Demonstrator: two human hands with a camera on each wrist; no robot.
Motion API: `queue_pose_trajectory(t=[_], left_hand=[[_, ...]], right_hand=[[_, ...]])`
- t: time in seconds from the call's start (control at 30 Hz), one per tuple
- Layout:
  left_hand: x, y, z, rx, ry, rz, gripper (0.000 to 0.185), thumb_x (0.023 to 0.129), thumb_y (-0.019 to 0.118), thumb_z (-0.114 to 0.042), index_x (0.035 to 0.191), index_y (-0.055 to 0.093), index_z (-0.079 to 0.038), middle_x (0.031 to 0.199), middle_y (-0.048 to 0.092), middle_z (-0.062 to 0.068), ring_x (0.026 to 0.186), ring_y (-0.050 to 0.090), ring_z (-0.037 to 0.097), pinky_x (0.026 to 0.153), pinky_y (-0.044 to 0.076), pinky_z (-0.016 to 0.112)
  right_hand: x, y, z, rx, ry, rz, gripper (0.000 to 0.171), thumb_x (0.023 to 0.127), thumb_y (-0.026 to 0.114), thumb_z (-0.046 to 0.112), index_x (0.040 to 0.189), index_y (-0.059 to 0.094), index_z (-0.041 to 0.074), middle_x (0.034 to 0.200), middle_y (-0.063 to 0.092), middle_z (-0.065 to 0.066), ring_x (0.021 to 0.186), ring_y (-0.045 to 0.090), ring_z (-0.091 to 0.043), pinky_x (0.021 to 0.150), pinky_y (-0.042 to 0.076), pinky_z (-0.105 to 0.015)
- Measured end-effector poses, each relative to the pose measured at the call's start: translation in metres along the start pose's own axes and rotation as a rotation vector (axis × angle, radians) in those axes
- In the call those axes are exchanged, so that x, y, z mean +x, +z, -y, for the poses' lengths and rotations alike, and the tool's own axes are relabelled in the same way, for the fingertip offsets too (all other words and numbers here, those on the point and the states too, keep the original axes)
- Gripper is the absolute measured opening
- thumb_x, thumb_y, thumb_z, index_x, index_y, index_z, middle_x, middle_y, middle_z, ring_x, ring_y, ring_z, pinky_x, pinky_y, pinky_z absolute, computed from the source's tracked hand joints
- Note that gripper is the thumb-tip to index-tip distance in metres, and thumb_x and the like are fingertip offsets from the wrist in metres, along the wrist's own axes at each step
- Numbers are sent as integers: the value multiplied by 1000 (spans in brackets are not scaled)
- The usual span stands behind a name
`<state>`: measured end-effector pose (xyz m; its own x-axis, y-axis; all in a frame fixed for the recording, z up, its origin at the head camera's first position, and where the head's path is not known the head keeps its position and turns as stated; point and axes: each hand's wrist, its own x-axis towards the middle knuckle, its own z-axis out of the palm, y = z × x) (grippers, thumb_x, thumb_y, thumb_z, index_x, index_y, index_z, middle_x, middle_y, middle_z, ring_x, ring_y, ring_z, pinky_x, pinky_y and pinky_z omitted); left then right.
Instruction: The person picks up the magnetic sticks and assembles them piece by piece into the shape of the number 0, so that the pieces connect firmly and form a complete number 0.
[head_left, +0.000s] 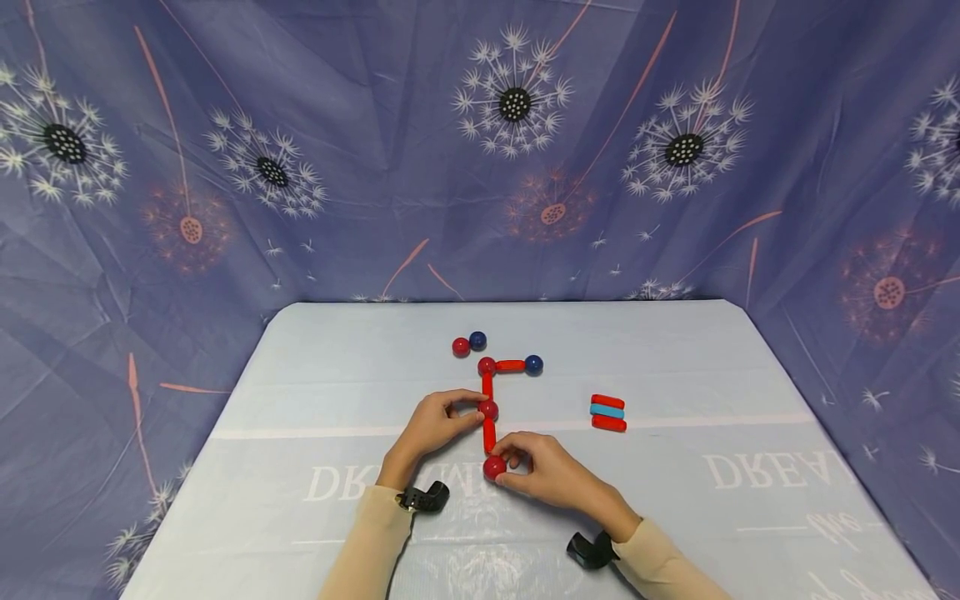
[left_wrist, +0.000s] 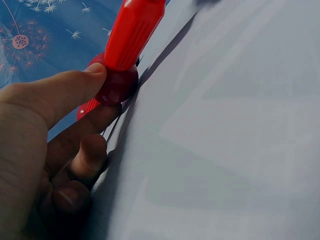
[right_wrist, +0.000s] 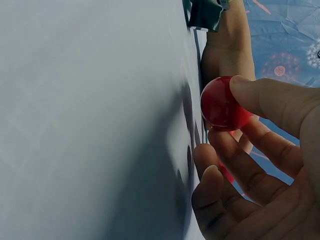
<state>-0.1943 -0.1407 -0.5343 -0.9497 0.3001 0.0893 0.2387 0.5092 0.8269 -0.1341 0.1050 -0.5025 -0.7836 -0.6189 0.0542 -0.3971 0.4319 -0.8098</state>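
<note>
My left hand (head_left: pixel 438 422) pinches a red ball (head_left: pixel 488 410) between thumb and fingers. That ball sits in a line of red rods, with one red rod (head_left: pixel 487 385) above it and another red rod (head_left: pixel 490 436) below. A second red ball (right_wrist: pixel 223 103) is pinched by my right hand (head_left: pixel 551 472), at the near end of the lower rod; whether ball and rod touch I cannot tell. At the line's far end a red corner ball (head_left: pixel 487 366) joins a sideways red rod (head_left: pixel 511 366), which ends in a blue ball (head_left: pixel 533 364).
Behind the assembly, a loose red ball (head_left: pixel 461 347) and a dark blue ball (head_left: pixel 477 340) lie side by side. To the right, a light blue rod (head_left: pixel 607 411) lies between two red rods. All rest on a white covered table (head_left: pixel 712 367) before a patterned blue cloth (head_left: pixel 420 167).
</note>
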Motion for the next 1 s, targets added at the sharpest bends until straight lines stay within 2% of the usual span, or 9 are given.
queue_pose_trajectory(t=[0.4, 0.5, 0.83, 1.0], left_hand=[[0, 0, -1, 8, -14, -2, 28, 90, 80, -27, 118, 77, -26, 95, 73, -7, 57, 50, 6, 55, 41, 22], [0, 0, -2, 7, -12, 0, 28, 90, 80, -27, 118, 77, -27, 100, 74, -7, 58, 50, 6, 56, 41, 22], [0, 0, -1, 0, -5, -2, 28, 90, 80, -26, 118, 78, -24, 96, 73, -5, 57, 49, 5, 55, 40, 22], [-1, -1, -2, -7, -6, 0, 28, 90, 80, -26, 118, 78, -24, 105, 74, -4, 57, 49, 6, 54, 41, 22]], right_hand=[[8, 3, 0, -63, 17, -12, 24, 88, 83, 22, 107, 70, 15, 94, 69, 7, 85, 64, -13, 78, 55, -26], [9, 3, 0, -63, 25, -7, 24, 88, 83, 21, 107, 69, 15, 95, 69, 7, 85, 65, -13, 78, 55, -26], [10, 5, 2, -44, 35, -11, 24, 88, 83, 22, 106, 69, 16, 95, 68, 8, 86, 65, -14, 79, 55, -27], [12, 9, 1, -37, 34, -10, 24, 88, 84, 23, 105, 68, 16, 93, 66, 8, 86, 63, -13, 79, 55, -26]])
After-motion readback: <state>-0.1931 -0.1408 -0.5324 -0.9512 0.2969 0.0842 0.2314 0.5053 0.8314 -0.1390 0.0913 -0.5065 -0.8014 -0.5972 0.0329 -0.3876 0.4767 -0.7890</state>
